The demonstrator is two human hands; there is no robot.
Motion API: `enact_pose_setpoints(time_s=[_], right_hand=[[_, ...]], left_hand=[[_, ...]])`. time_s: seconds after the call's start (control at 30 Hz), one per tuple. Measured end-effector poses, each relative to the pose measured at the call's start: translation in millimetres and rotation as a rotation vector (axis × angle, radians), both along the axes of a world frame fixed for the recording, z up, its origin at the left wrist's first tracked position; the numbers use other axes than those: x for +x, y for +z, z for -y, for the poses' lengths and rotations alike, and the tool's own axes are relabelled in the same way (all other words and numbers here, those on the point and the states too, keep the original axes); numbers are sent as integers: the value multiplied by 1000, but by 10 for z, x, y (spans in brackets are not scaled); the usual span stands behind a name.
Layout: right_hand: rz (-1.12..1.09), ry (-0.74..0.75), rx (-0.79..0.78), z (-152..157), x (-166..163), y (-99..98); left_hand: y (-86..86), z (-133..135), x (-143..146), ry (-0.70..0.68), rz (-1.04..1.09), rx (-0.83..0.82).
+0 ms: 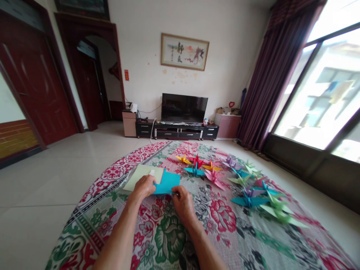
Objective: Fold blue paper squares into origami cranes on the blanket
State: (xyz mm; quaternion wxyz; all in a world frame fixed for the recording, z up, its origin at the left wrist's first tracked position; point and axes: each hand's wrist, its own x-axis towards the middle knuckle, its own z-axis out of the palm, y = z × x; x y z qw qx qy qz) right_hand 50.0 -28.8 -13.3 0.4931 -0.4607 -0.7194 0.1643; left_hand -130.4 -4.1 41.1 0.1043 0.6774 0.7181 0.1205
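A blue sheet of origami paper point(168, 182) lies partly over the right side of a pale green pack of paper point(143, 173). On its left edge are the curled fingers of my left hand point(144, 186), gripping the sheet where it meets the pack. My right hand point(183, 202) pinches the sheet's near right corner between thumb and fingers. A small white patch point(152, 172) shows on the pack just beyond my left hand. The undersides of my fingertips are hidden.
Folded paper cranes stand to the right, among them a pink crane point(214, 176), a blue crane point(195, 170) and a green crane point(279, 210). A flowered cloth point(168, 236) covers the round table. Beyond it stand a television point(185, 108) and a low cabinet point(180, 134).
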Motion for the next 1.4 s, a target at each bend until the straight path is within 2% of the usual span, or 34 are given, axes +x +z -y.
enact_pose_setpoints(time_s=[0.17, 0.3, 0.43, 0.53, 0.6, 0.7, 0.77, 0.9, 1.1, 1.17, 1.37, 1.4], right_hand=[[25, -83, 8, 38, 242, 14], [50, -104, 14, 117, 444, 38], [108, -50, 25, 209, 581, 61], [113, -64, 35, 256, 648, 87], [91, -63, 38, 279, 684, 101], [28, -13, 40, 311, 726, 108], [-15, 11, 45, 331, 741, 106], [-66, -18, 60, 358, 744, 108], [-68, -14, 62, 365, 729, 112], [-39, -30, 56, 361, 729, 101], [97, -167, -12, 321, 737, 47], [122, -175, -20, 313, 736, 43]], left_hand=[[-30, 2, -92, 181, -2, 58], [-87, -21, -142, 229, 7, 64], [-48, -34, -121, 183, 13, 49], [66, -28, -34, 113, 1, 186], [124, -33, 53, 11, 63, 223], [114, -57, 195, -132, 203, 89], [58, -71, 274, -211, 217, 32], [-48, -76, 374, -167, 184, 8], [-150, -107, 453, -94, 416, -153], [-188, -129, 474, -86, 368, -122], [-207, -292, 602, 5, 41, 133], [-201, -353, 642, -24, 20, 181]])
